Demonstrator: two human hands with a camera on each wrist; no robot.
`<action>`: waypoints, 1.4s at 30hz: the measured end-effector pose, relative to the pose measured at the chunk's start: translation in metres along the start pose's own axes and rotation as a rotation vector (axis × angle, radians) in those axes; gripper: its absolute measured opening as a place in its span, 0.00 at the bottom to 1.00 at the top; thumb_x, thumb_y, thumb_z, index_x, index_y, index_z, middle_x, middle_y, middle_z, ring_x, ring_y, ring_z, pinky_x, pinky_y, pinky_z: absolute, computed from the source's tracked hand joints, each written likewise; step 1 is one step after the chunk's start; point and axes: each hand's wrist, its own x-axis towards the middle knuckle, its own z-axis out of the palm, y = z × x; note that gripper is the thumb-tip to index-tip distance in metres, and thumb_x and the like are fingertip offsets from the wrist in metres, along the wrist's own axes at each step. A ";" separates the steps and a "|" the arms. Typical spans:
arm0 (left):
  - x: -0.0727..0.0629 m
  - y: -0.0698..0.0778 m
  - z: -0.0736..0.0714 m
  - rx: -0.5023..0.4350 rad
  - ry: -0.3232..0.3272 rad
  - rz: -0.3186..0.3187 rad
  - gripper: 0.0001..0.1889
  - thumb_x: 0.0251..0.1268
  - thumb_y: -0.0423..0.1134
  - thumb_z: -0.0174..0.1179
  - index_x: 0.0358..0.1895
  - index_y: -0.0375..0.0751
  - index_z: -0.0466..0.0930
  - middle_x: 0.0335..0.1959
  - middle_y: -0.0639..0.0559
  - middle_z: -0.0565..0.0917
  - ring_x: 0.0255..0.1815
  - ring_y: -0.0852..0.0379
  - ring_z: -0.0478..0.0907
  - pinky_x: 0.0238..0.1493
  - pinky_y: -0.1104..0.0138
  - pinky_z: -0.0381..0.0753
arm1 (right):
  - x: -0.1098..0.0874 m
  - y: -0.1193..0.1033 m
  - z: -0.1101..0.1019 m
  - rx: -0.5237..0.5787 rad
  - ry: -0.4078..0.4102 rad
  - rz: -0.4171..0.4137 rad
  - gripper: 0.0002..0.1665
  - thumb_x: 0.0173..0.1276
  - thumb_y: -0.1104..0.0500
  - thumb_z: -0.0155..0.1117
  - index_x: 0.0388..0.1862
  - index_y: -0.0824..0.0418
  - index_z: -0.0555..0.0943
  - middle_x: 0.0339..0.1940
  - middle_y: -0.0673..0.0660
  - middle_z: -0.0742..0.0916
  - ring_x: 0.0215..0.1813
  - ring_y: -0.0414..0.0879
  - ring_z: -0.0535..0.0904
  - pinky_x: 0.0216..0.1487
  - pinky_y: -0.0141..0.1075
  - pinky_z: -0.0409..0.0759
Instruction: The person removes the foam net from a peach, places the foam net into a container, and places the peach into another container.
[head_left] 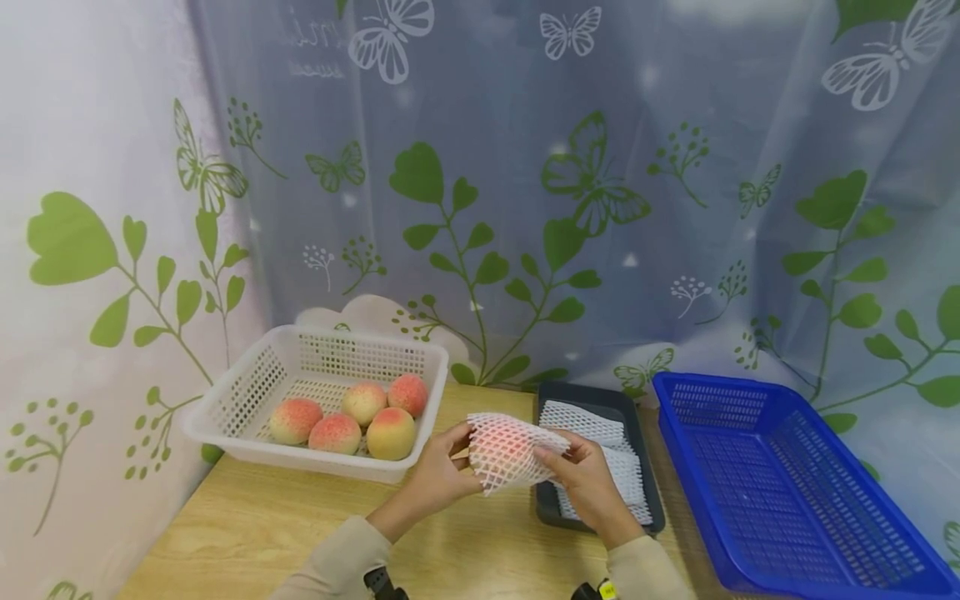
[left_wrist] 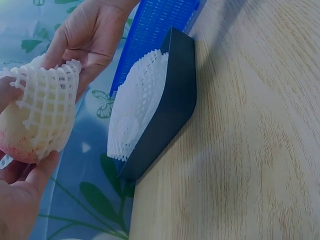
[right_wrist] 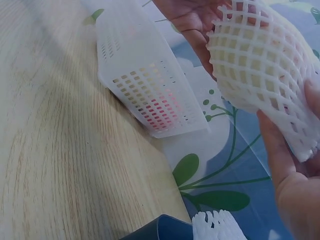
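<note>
Between both hands, above the table, is a peach [left_wrist: 22, 135] partly covered by a white foam net sleeve [head_left: 504, 454]. My left hand [head_left: 438, 473] holds the peach at its left, thumb and fingers on either side. My right hand [head_left: 588, 479] pinches the gathered right end of the foam net. In the left wrist view the reddish lower part of the peach is bare, while the net covers its upper part. From the right wrist view the netting wraps most of the fruit.
At left stands a white basket [head_left: 300, 458] with several peaches [head_left: 392, 433]. Behind my right hand lies a dark tray [head_left: 651, 483] of more foam nets [head_left: 585, 421]. A blue basket [head_left: 795, 500] stands at far right. A patterned curtain [head_left: 480, 208] hangs behind the wooden table [head_left: 300, 533].
</note>
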 end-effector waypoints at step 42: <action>-0.003 0.018 -0.151 0.236 0.362 -0.256 0.42 0.58 0.44 0.68 0.73 0.40 0.57 0.73 0.41 0.60 0.71 0.43 0.61 0.66 0.53 0.68 | -0.038 0.010 -0.100 -0.510 0.340 0.278 0.22 0.63 0.63 0.67 0.53 0.75 0.77 0.33 0.54 0.86 0.33 0.38 0.80 0.35 0.31 0.80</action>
